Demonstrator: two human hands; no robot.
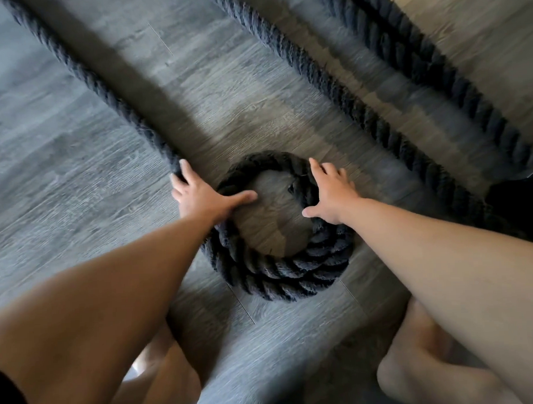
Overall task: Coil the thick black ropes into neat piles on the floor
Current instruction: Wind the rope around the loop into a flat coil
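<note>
A thick black rope is wound into a round coil (280, 277) on the grey wood floor, two or three turns stacked, with bare floor in its middle. The rope's free length (82, 75) runs from the coil's left side away to the upper left. My left hand (198, 195) grips that rope where it leaves the coil, fingers around it and thumb over the coil's left rim. My right hand (331, 193) lies flat with spread fingers on the coil's right rim, pressing on it.
Two more lengths of thick black rope run diagonally across the floor, a middle rope (340, 90) and a right rope (429, 63). A dark object (519, 199) sits at the right edge. My bare knees (422, 368) are at the bottom.
</note>
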